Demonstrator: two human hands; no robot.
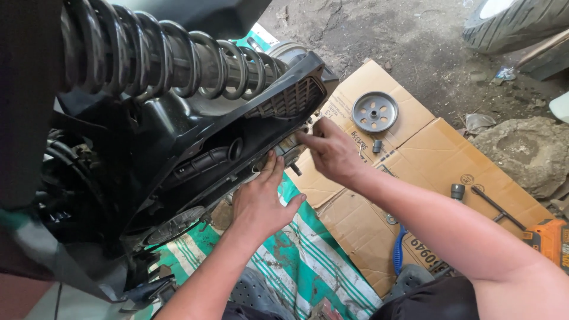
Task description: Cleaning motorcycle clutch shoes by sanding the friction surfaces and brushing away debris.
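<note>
Hands at engine (pixel 284 148) under cover (pixel 237 127): left hand (pixel 261 201) flat against it, released; right hand (pixel 332 151) pinching something there, nearer pulley (pixel 374 111).

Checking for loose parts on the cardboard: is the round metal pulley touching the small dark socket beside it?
Apart. The head view shows bare cardboard between the round metal pulley and the small dark socket below it.

A single head-worn view looks steeply down and forward from just above the person's forearms, close to the work. It faces the side of a scooter's black engine cover (pixel 237 142), with the coil spring (pixel 166 59) filling the upper left. The flattened cardboard (pixel 379 195) on the dirt ground lies to the right, farther from the lens.
</note>
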